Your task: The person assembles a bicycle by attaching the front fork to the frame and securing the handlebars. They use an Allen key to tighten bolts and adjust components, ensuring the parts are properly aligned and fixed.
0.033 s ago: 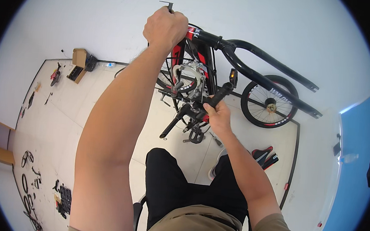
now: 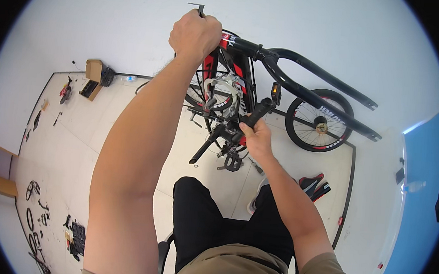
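A black-and-red bicycle frame (image 2: 240, 67) stands tilted in front of me, its bare black fork (image 2: 304, 94) pointing right with no wheel between the legs. Closed at the head-tube end opposite the fork is my left hand (image 2: 194, 33); its fingers hide what they wrap, and a thin dark metal piece (image 2: 200, 8) pokes out above the fist. Lower down, my right hand (image 2: 258, 139) grips a black handlebar (image 2: 260, 112) near its rubber grip. Silver brake arms (image 2: 222, 91) and cables hang between both hands. A pedal (image 2: 233, 161) shows below.
A loose wheel (image 2: 320, 121) leans by the wall at right. A saddle (image 2: 310, 183) and a screwdriver (image 2: 255, 165) lie near my feet. On the left floor are an open cardboard box (image 2: 94, 72), a black tool case (image 2: 77, 237) and scattered parts.
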Demonstrator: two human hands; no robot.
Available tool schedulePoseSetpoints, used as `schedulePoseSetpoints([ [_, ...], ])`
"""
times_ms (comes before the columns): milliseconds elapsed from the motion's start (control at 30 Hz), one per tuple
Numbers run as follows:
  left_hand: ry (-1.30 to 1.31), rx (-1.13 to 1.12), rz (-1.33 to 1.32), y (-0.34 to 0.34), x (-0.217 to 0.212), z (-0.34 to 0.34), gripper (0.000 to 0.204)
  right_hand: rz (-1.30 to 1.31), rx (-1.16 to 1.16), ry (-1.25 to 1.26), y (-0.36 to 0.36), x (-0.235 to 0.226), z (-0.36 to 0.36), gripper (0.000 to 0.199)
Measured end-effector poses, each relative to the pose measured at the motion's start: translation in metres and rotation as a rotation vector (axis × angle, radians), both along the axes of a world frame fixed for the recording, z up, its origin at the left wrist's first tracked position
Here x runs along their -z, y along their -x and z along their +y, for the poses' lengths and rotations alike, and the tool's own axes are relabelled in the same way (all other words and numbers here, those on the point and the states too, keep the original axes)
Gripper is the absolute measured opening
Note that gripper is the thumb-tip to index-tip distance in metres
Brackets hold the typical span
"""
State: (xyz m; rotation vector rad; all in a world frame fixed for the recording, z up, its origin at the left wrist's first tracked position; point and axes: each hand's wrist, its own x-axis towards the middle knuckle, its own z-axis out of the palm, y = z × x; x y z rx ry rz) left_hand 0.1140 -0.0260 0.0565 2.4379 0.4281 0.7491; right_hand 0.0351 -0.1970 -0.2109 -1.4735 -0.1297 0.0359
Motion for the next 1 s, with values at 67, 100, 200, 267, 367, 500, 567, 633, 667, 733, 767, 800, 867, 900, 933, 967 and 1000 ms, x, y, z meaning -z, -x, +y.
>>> schedulePoseSetpoints([
  [67,-0.014,-0.007,-0.013,-0.002,-0.002,0.000,0.039,-0.026,-0.021,0.038,-0.008,0.004,0.008,0.033],
  [100,-0.021,-0.010,-0.020,-0.002,-0.002,0.000,0.039,-0.039,-0.030,0.057,-0.013,0.009,0.013,0.035],
  [200,-0.012,-0.016,-0.015,-0.005,-0.002,-0.005,0.039,-0.181,-0.008,0.061,-0.020,0.003,0.029,0.033],
  [267,-0.016,-0.021,-0.017,-0.005,-0.006,-0.005,0.039,-0.260,0.005,0.202,-0.026,-0.004,0.039,0.042],
  [367,-0.028,-0.020,-0.018,-0.010,-0.005,-0.003,0.039,-0.216,0.013,0.392,-0.033,-0.022,0.052,0.045],
  [500,-0.021,-0.002,-0.026,-0.012,-0.008,-0.004,0.037,-0.185,0.023,0.421,-0.043,-0.021,0.063,0.045],
  [567,-0.018,-0.006,-0.031,-0.010,-0.008,-0.003,0.036,-0.179,-0.067,0.345,-0.049,-0.018,0.068,0.047],
  [633,-0.018,-0.011,-0.025,-0.010,-0.008,-0.003,0.035,-0.154,-0.073,0.382,-0.052,-0.020,0.071,0.048],
  [667,-0.018,-0.012,-0.026,-0.011,-0.007,-0.002,0.035,-0.169,-0.058,0.365,-0.054,-0.017,0.073,0.049],
  [733,-0.023,-0.011,-0.023,-0.011,-0.006,-0.002,0.035,-0.198,-0.033,0.332,-0.060,-0.006,0.078,0.050],
  [767,-0.024,-0.002,-0.029,-0.012,-0.007,-0.003,0.035,-0.189,-0.040,0.281,-0.063,0.000,0.079,0.050],
  [800,-0.026,0.008,-0.035,-0.013,-0.007,-0.004,0.035,-0.180,-0.046,0.231,-0.067,0.005,0.079,0.051],
  [867,-0.028,0.002,-0.042,-0.011,-0.005,0.002,0.035,-0.128,-0.082,0.211,-0.064,0.000,0.079,0.052],
  [900,-0.025,0.000,-0.046,-0.010,-0.005,0.004,0.035,-0.050,-0.078,0.228,-0.057,-0.010,0.080,0.052],
  [933,-0.015,0.017,-0.055,-0.010,-0.006,-0.002,0.035,-0.022,-0.018,0.195,-0.062,0.004,0.080,0.050],
  [967,-0.019,0.021,-0.053,-0.009,-0.007,-0.004,0.035,0.013,0.024,0.156,-0.063,0.014,0.082,0.049],
  [1000,-0.022,0.026,-0.050,-0.009,-0.009,-0.007,0.035,0.046,0.066,0.113,-0.066,0.024,0.085,0.049],
])
